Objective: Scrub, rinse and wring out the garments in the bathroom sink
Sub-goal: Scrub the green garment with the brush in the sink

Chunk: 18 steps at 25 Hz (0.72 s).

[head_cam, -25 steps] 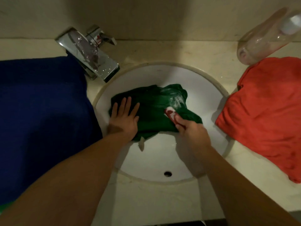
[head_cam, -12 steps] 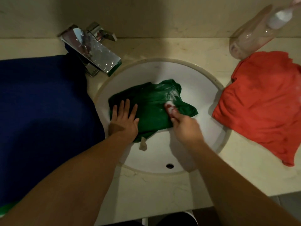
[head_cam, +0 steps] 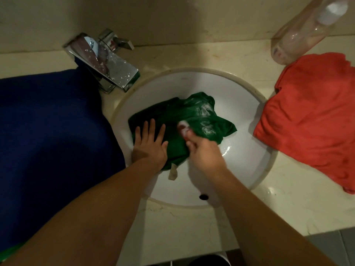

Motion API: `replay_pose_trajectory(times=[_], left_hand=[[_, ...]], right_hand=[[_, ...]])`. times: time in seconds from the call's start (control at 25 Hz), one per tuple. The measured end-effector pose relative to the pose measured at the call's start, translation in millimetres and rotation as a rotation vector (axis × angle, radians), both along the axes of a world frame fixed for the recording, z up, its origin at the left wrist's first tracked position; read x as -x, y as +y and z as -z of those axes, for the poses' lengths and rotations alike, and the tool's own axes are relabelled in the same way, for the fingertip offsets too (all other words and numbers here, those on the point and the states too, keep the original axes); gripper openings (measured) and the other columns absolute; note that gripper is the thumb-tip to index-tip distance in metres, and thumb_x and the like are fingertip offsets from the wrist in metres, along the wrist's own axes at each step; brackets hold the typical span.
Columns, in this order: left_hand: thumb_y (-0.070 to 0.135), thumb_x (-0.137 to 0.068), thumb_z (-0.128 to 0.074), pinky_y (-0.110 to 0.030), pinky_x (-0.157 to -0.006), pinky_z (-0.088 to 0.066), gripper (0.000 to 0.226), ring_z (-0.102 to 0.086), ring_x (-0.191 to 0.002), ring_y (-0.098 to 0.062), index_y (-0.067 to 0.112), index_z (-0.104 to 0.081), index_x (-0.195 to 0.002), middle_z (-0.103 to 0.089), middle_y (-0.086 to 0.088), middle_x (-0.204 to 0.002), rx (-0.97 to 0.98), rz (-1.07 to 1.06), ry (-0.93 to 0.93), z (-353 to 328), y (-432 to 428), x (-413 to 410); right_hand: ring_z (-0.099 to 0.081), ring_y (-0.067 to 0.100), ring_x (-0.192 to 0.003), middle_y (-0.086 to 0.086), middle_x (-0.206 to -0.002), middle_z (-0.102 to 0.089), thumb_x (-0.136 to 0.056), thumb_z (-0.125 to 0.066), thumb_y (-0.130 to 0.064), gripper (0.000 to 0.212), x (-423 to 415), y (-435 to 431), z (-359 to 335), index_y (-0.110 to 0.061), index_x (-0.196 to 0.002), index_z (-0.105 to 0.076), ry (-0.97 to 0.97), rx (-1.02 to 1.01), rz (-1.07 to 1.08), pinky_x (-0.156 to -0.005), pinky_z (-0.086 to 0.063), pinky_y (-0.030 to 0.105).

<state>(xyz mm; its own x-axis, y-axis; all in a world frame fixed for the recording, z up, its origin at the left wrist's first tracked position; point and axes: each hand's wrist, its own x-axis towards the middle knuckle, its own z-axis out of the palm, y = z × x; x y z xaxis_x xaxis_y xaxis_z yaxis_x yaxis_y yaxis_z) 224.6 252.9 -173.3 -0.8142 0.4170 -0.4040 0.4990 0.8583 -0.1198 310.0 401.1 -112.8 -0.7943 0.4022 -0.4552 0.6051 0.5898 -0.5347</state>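
L hand (head_cam: 148,145) lies flat, fingers spread, pressing green garment (head_cam: 172,116) down in sink (head_cam: 244,104). R hand (head_cam: 203,152), just beside it, grips small red & white item (head_cam: 183,129), sudsy, against the cloth. Right of R hand: orange garment (head_cam: 311,116). Left of L hand: blue cloth (head_cam: 48,141).

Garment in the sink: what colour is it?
The garment is dark green; head view shows it.

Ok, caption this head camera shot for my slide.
Left hand presses a green garment in the sink; right hand holds a red-and-white object against its soapy folds.
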Motion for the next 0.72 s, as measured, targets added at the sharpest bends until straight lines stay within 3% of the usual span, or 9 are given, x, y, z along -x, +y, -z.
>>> replay_pose_trajectory(times=[0.12, 0.16, 0.24, 0.36, 0.44, 0.52, 0.72], left_hand=[[0.049, -0.105, -0.004, -0.054, -0.122, 0.012, 0.062, 0.017, -0.154, -0.032, 0.027, 0.019, -0.158, 0.023, -0.011, -0.166, 0.012, -0.005, 0.007, 2, -2, 2], [0.049, -0.105, -0.003, -0.054, -0.122, 0.012, 0.061, 0.017, -0.154, -0.032, 0.028, 0.02, -0.158, 0.023, -0.011, -0.166, 0.015, -0.005, 0.0, 2, -2, 2], [0.049, -0.105, -0.003, -0.054, -0.122, 0.011, 0.061, 0.016, -0.154, -0.032, 0.029, 0.021, -0.157, 0.023, -0.011, -0.166, 0.01, -0.008, -0.011, 0, 0, 0], [0.049, -0.105, -0.003, -0.054, -0.123, 0.01, 0.061, 0.016, -0.154, -0.032, 0.028, 0.021, -0.156, 0.024, -0.011, -0.166, -0.001, -0.008, -0.015, 0, 3, -4], [0.05, -0.105, -0.004, -0.054, -0.123, 0.01, 0.062, 0.016, -0.154, -0.032, 0.027, 0.021, -0.157, 0.023, -0.011, -0.166, -0.003, -0.011, -0.014, 1, 3, -6], [0.05, -0.104, -0.004, -0.053, -0.122, 0.011, 0.063, 0.016, -0.154, -0.032, 0.028, 0.02, -0.158, 0.023, -0.011, -0.166, 0.003, -0.02, -0.005, 2, 3, -4], [0.05, -0.104, -0.003, -0.054, -0.122, 0.01, 0.061, 0.016, -0.154, -0.032, 0.03, 0.022, -0.157, 0.024, -0.012, -0.166, -0.009, -0.003, -0.023, -1, 2, -4]], right_hand=[[-0.063, 0.008, -0.078, -0.007, -0.104, -0.068, -0.105, -0.05, -0.036, 0.031, -13, 19, -9, -0.047, -0.132, -0.06, -0.013, -0.016, -0.029, -0.073, -0.054, 0.023], [-0.063, 0.011, -0.076, -0.005, -0.1, -0.069, -0.103, -0.052, -0.035, 0.032, -16, 45, -10, -0.048, -0.131, -0.06, -0.079, -0.097, 0.036, -0.071, -0.054, 0.027], [-0.062, 0.026, -0.08, 0.009, -0.099, -0.068, -0.102, -0.052, -0.037, 0.035, -17, 89, -13, -0.043, -0.136, -0.06, -0.207, -0.292, 0.107, -0.077, -0.053, 0.038], [-0.058, 0.021, -0.075, 0.008, -0.099, -0.064, -0.107, -0.047, -0.032, 0.035, -2, 66, -11, -0.038, -0.14, -0.059, -0.154, -0.142, 0.15, -0.075, -0.046, 0.035], [-0.06, 0.015, -0.075, -0.001, -0.094, -0.064, -0.107, -0.045, -0.035, 0.034, -3, 18, -7, -0.042, -0.139, -0.056, -0.067, -0.034, -0.001, -0.073, -0.046, 0.032], [-0.064, 0.018, -0.081, -0.002, -0.096, -0.066, -0.106, -0.047, -0.037, 0.032, -14, 7, -4, -0.046, -0.136, -0.054, -0.034, -0.051, -0.087, -0.078, -0.052, 0.034], [-0.066, 0.035, -0.089, 0.013, -0.104, -0.069, -0.104, -0.05, -0.036, 0.035, -7, 98, -8, -0.04, -0.137, -0.06, -0.235, -0.254, 0.133, -0.086, -0.056, 0.046]])
